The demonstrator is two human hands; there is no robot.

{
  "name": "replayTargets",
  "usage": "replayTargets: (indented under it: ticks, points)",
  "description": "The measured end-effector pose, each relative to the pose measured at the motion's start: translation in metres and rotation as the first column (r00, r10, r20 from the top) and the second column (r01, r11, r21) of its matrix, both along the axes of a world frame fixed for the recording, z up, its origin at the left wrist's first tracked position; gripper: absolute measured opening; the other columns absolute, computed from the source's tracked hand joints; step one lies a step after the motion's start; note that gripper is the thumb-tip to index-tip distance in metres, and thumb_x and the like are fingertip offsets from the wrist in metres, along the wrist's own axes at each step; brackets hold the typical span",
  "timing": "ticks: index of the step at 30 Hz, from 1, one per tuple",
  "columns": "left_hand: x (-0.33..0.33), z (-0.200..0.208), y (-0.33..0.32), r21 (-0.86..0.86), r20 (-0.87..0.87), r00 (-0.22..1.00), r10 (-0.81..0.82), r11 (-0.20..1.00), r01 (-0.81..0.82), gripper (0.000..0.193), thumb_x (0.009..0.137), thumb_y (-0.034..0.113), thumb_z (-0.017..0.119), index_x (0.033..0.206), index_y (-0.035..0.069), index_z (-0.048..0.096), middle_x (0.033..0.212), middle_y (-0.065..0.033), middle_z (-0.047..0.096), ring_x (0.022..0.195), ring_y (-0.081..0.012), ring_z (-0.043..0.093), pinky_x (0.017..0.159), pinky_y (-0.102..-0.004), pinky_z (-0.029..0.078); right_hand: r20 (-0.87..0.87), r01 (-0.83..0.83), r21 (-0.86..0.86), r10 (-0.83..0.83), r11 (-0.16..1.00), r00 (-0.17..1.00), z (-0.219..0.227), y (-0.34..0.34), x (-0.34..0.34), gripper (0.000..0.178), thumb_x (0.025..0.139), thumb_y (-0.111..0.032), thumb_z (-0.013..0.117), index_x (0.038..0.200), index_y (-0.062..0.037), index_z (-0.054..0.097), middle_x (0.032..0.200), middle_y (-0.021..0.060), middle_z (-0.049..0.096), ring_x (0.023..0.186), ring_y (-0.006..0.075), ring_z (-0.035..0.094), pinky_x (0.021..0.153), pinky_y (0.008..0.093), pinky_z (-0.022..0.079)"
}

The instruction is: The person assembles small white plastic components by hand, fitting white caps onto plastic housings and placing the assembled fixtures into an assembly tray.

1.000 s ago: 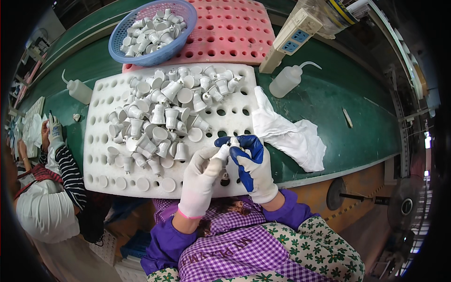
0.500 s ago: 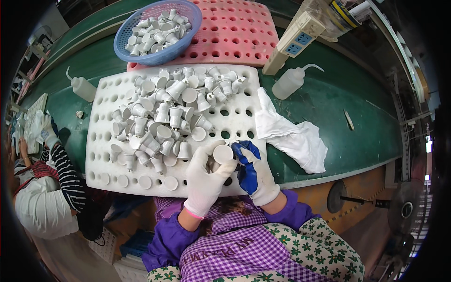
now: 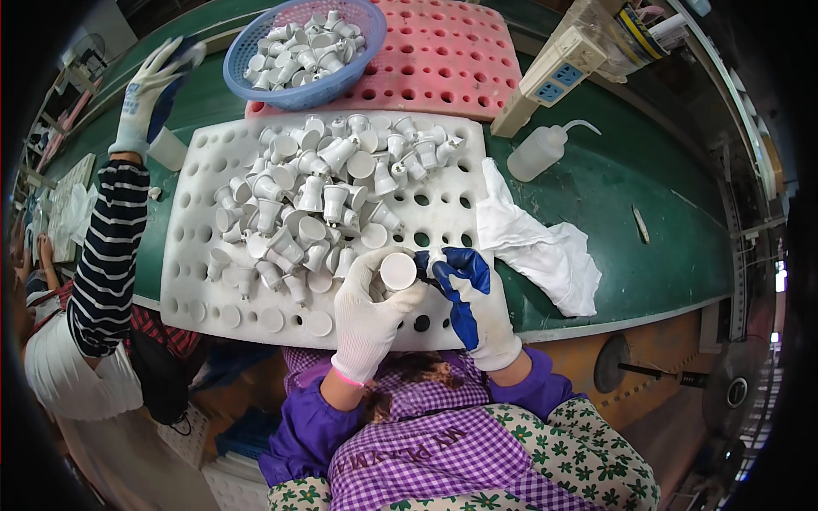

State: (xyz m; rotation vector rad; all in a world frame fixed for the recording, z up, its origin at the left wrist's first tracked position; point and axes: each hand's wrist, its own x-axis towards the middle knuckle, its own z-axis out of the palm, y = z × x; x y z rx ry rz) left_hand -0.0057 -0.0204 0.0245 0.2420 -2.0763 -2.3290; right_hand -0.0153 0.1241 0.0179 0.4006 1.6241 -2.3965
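My left hand (image 3: 368, 308), in a white knit glove, is closed around a white spotlight bulb (image 3: 398, 272) with its round flat face turned up. Just to the right, my right hand (image 3: 471, 298) wears a white glove with blue coating. Its fingers are pinched together beside the bulb, a small whitish bit showing at the tips that I cannot make out. Both hands are over the near right part of a white foam tray (image 3: 184, 183) full of holes. A heap of similar white spotlight bulbs (image 3: 311, 194) covers much of that tray, and several stand face-up along its near edge.
Behind lies a pink foam tray (image 3: 460, 60), with a blue basket (image 3: 362, 81) of bulbs partly on it. At right are a white cloth (image 3: 545, 255), a squeeze bottle (image 3: 537, 153) and a socket post (image 3: 554, 81). A co-worker's gloved hand (image 3: 145, 102) reaches in at left, before another bottle (image 3: 168, 149).
The co-worker's arm at left has swung up and forward past the bottle. My right fingertips have drawn slightly away from the bulb in my left hand. The whole view has shifted a little.
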Motion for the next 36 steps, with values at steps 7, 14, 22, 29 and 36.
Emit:
replayTargets:
  ticks: [7, 14, 22, 29, 36]
  points:
    - [0.002, -0.001, -0.001, -0.008, 0.018, 1.0, 0.01, 1.0, -0.01, 0.041, 0.077, 0.006, 0.072, 0.114, 0.0, 0.056, 0.098, -0.004, 0.062, 0.086, -0.0079, 0.059, 0.074, -0.0216, 0.048, -0.01, -0.028, -0.011, 0.028, 1.0, 1.0, -0.005, 0.001, 0.003, 0.024, 0.087, -0.006, 0.06, 0.109, 0.0016, 0.055, 0.099, 0.006, 0.062, 0.091, 0.0122, 0.059, 0.086, 0.0256, 0.046]
    - [0.005, 0.0, 0.001, -0.122, -0.087, 0.996, 0.027, 0.992, -0.037, 0.041, 0.078, 0.008, 0.072, 0.114, 0.0, 0.056, 0.097, -0.0037, 0.062, 0.084, -0.0073, 0.059, 0.072, -0.021, 0.048, -0.017, -0.017, -0.007, 0.017, 1.0, 1.0, 0.014, -0.001, 0.004, 0.025, 0.085, -0.006, 0.062, 0.108, 0.0002, 0.056, 0.094, 0.0031, 0.061, 0.084, 0.0082, 0.057, 0.076, 0.0205, 0.044]
    - [0.006, -0.004, 0.002, -0.09, -0.095, 0.993, 0.069, 0.993, -0.078, 0.043, 0.079, 0.006, 0.07, 0.118, -0.002, 0.053, 0.097, -0.0033, 0.06, 0.085, -0.0075, 0.057, 0.073, -0.0211, 0.048, -0.109, -0.001, 0.07, 0.008, 0.998, 0.994, 0.009, -0.001, -0.002, 0.023, 0.087, -0.011, 0.063, 0.107, -0.0002, 0.058, 0.098, 0.0043, 0.067, 0.077, 0.0056, 0.058, 0.066, 0.0181, 0.043]
    - [0.007, -0.003, 0.002, -0.136, -0.182, 0.971, 0.152, 0.975, -0.178, 0.043, 0.079, 0.003, 0.07, 0.119, 0.0, 0.053, 0.104, -0.005, 0.058, 0.09, -0.0088, 0.056, 0.076, -0.0216, 0.047, -0.234, 0.073, 0.231, -0.017, 0.97, 0.972, -0.004, -0.003, -0.008, 0.018, 0.085, -0.01, 0.067, 0.1, -0.001, 0.062, 0.076, -0.0044, 0.057, 0.063, -0.001, 0.046, 0.054, 0.0148, 0.036]
    - [0.005, -0.003, 0.004, -0.122, -0.188, 0.964, 0.189, 0.969, -0.214, 0.043, 0.078, 0.001, 0.069, 0.118, -0.001, 0.053, 0.104, -0.0052, 0.059, 0.09, -0.0087, 0.057, 0.077, -0.0214, 0.047, -0.619, 0.353, 0.675, 0.236, 0.648, 0.749, -0.015, 0.009, -0.031, 0.028, 0.073, -0.009, 0.072, 0.1, -0.0039, 0.063, 0.091, 0.0078, 0.064, 0.084, 0.0192, 0.061, 0.075, 0.0295, 0.047]
